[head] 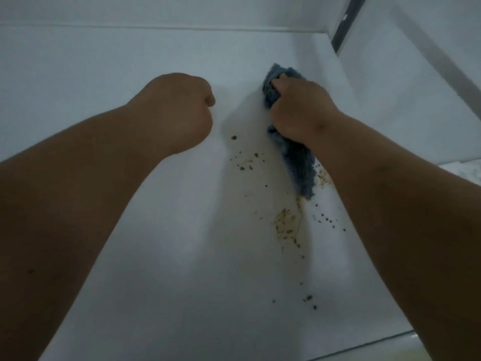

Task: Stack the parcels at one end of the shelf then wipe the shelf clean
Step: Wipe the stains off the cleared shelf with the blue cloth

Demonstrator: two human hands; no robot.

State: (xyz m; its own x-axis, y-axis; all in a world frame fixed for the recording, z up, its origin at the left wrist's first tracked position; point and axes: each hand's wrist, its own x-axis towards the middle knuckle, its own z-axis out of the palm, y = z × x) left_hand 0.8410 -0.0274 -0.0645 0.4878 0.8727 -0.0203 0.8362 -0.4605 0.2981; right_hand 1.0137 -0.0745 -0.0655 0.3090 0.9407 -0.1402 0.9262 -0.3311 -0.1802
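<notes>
My right hand (pixel 299 110) grips a blue-grey fluffy cloth (pixel 299 162) and holds it down on the white shelf (pixel 182 230). One end of the cloth sticks out past my fingers, the other trails back under my wrist. My left hand (pixel 179 110) is curled into a fist with nothing in it, resting on or just above the shelf to the left of the cloth. Brown crumbs and a smeared stain (pixel 286 225) lie on the shelf below the cloth and between my arms. No parcels are in view.
The shelf's white back wall (pixel 156 11) runs across the top. A white side wall with a grey metal strip (pixel 348 24) closes the right end. The shelf's front edge (pixel 364 347) shows at the bottom right.
</notes>
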